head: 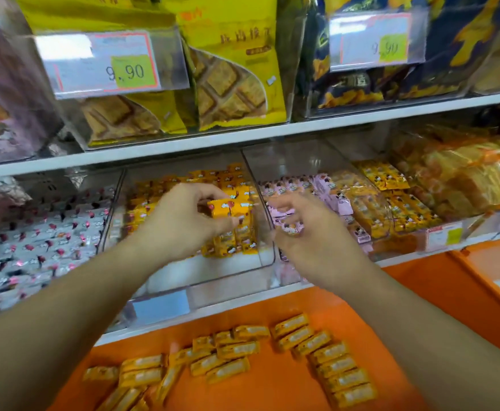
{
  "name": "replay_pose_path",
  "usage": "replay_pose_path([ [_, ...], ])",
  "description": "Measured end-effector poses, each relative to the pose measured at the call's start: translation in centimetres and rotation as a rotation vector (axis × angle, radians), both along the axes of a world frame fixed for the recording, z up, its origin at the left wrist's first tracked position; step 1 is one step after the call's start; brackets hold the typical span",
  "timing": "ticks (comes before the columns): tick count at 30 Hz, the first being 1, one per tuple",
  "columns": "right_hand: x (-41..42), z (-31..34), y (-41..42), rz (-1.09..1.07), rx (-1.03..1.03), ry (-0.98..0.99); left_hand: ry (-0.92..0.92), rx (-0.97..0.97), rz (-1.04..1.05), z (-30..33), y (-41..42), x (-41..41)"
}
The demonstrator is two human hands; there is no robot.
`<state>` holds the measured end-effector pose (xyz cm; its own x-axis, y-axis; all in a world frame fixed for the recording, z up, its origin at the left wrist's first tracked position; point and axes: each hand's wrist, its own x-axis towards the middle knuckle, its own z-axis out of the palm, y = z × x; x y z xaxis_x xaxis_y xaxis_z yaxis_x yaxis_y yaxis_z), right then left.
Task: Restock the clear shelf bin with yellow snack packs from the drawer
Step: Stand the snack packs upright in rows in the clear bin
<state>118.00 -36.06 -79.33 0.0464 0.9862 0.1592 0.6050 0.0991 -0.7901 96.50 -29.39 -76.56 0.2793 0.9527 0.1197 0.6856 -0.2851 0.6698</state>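
Nearest cam: orange drawer (272, 390) pulled out below the shelf, w/ loose yellow snack packs (237, 350) lying flat in rough rows on its floor. Above it, both forearms reaching up to the lower shelf. Left hand (180, 223) inside the clear shelf bin (260, 232), thumb & fingertips pinching one yellow pack (229, 209) by its edges, held just over a standing stack of same packs at the bin's right side. More yellow packs piled toward the bin's back; front floor of bin bare, white. Right hand (311, 232) in front of the bin's right wall, just beside left hand, fingers loosely curled & a bit spread, blurred; can't tell if holding anything. Pink packs (326, 188) in next bin to the right, silver-wrapped ones (35, 241) to the left. Upper shelf: big yellow waffle bags (231, 69), price tags (103, 63) reading 9.90.
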Motion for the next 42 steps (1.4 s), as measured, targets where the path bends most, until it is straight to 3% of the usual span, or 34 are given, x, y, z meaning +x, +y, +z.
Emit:
replay_pose_path([
  [10,-0.2,-2.1,0.6,-0.027,-0.033,-0.036,0.170,0.071,0.042,-5.4,0.9,2.1],
  [30,-0.5,-2.2,0.5,-0.042,-0.029,-0.047,0.579,0.374,-0.028,-6.2,2.2,2.5],
  [42,-0.3,-2.8,0.4,-0.041,-0.025,0.037,0.616,0.399,0.052,-7.2,3.3,1.9],
])
